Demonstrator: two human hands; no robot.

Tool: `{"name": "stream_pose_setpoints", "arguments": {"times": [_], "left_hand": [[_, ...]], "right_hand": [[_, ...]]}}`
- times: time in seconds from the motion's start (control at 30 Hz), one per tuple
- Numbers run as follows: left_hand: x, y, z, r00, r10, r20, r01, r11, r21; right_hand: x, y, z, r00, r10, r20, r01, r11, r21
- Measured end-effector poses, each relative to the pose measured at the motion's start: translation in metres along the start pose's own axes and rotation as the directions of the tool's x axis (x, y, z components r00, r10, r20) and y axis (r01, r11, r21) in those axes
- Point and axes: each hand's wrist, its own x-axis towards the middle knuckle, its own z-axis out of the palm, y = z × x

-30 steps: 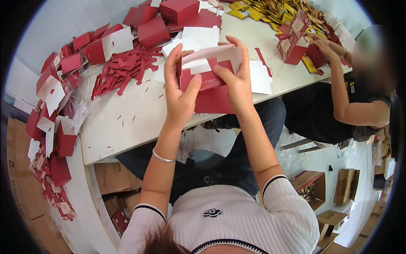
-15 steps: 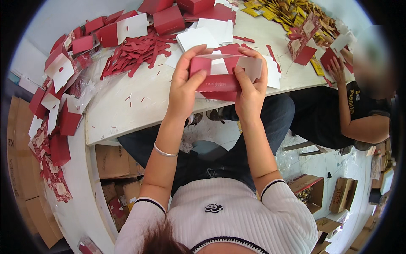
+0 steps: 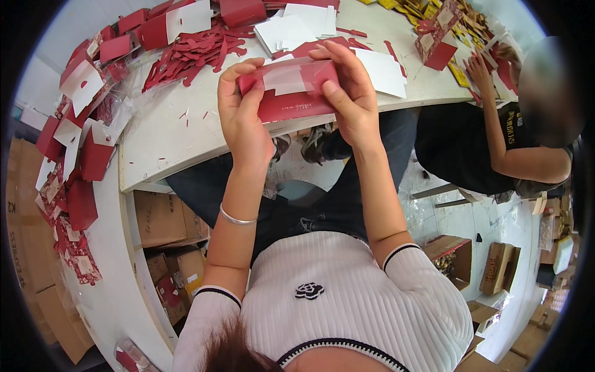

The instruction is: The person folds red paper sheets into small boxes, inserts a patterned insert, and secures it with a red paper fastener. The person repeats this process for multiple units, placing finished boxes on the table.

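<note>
Between my two hands I hold a red cardboard box (image 3: 294, 110) above the table's front edge. Its upper side shows a pale flap or opening. My left hand (image 3: 245, 111) grips the left end, thumb on the front and fingers curled behind. My right hand (image 3: 353, 93) holds the right end the same way, its thumb pressed near the corner. Behind the box lie flat white sheets (image 3: 381, 71) and a stack of white cards (image 3: 282, 32). To their left is a heap of red die-cut strips (image 3: 192, 56).
Several folded red boxes (image 3: 83, 80) line the table's left side, with clear plastic among them. Yellow packets (image 3: 458, 74) lie at the back right. A person (image 3: 489, 136) works there, hands at a red box. Cardboard cartons (image 3: 499, 270) stand on the floor.
Both hands have moved slightly left with the red box. Its open ends have folded in, and the upper side looks more closed. The view has shifted a little.
</note>
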Motion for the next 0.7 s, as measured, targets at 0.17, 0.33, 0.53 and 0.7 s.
{"name": "stream_pose_setpoints", "arguments": {"times": [0.17,0.33,0.53,0.7], "left_hand": [[0.010,-0.010,0.010,0.996,-0.008,0.094,-0.007,0.988,0.153],[0.036,-0.026,0.004,0.846,0.147,0.513,-0.286,0.937,0.202],[0.050,-0.037,-0.001,0.800,0.142,0.583,-0.384,0.868,0.316],[0.056,-0.047,0.004,0.840,0.173,0.514,-0.411,0.822,0.394]], "right_hand": [[0.005,0.009,-0.012,0.986,0.070,-0.150,-0.089,0.989,-0.122],[0.012,0.019,-0.033,0.952,-0.193,-0.236,0.152,0.972,-0.181],[0.021,0.020,-0.041,0.963,-0.260,-0.065,0.218,0.900,-0.376],[0.033,0.024,-0.037,0.958,-0.285,-0.030,0.188,0.705,-0.684]]}}
